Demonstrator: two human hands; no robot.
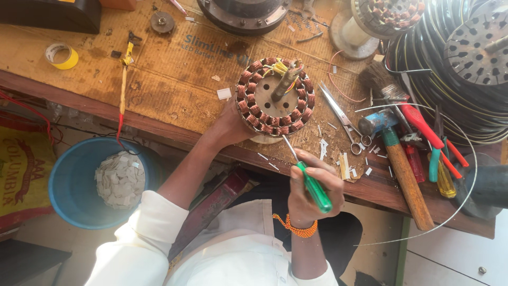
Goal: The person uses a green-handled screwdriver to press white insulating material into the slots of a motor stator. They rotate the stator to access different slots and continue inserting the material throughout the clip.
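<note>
Gripping a green screwdriver (313, 186) in our right hand (312, 185).
Our left hand (228, 126) cups the copper coil ring (275, 95) at the bench edge (174, 135).

Wooden bench (174, 114), worn and stained, cardboard sheet (174, 69) laid over its top. Blue tub (69, 185) of white chips on the floor below the near edge. Pale floor (47, 238). White cabinet (455, 259) under the right end. Warm daylight.

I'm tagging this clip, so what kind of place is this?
Probably a motor repair or rewinding workshop: a copper-wound stator on a worn workbench, a green-handled screwdriver in the right hand, and scissors nearby.
</note>
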